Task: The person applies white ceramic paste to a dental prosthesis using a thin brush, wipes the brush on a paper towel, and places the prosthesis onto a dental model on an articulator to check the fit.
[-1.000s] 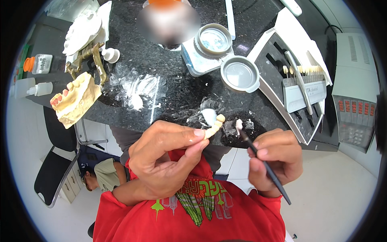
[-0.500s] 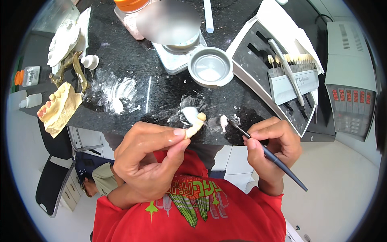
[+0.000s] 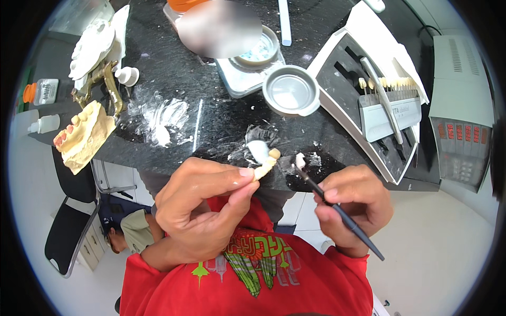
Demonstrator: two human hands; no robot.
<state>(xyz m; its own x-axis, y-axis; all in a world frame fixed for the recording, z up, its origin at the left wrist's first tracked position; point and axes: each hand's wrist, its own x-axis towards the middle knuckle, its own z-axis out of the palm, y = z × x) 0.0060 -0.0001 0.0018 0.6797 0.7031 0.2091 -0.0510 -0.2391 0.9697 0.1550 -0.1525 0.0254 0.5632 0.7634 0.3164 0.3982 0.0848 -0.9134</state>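
My left hand [image 3: 205,205] pinches a small pale-yellow dental model piece [image 3: 262,169] between thumb and fingertips. A tan tooth crown [image 3: 274,153] shows at its far end. In my right hand [image 3: 356,205] is a slim dark-handled brush [image 3: 345,218], gripped like a pen and slanting toward the left. Its tip lies close to a small pinkish-white dab of paste [image 3: 300,160] on the black countertop [image 3: 226,118]; whether they touch I cannot tell. Just beyond the model piece lies a white smooth patch [image 3: 258,150], with smeared powder around it.
A plaster jaw model [image 3: 84,134] on a brass articulator [image 3: 108,89] stands at left, beside white powder [image 3: 163,124]. Farther back are a grey round dish [image 3: 291,90] and a blurred patch. A tooth shade guide [image 3: 390,116] lies in a white-edged case at right. A person [image 3: 138,231] is at lower left.
The brush tip has drawn slightly left and nearer me, along the paste dab's near side. My left hand keeps its pinch on the model piece. The whole view has shifted a little.
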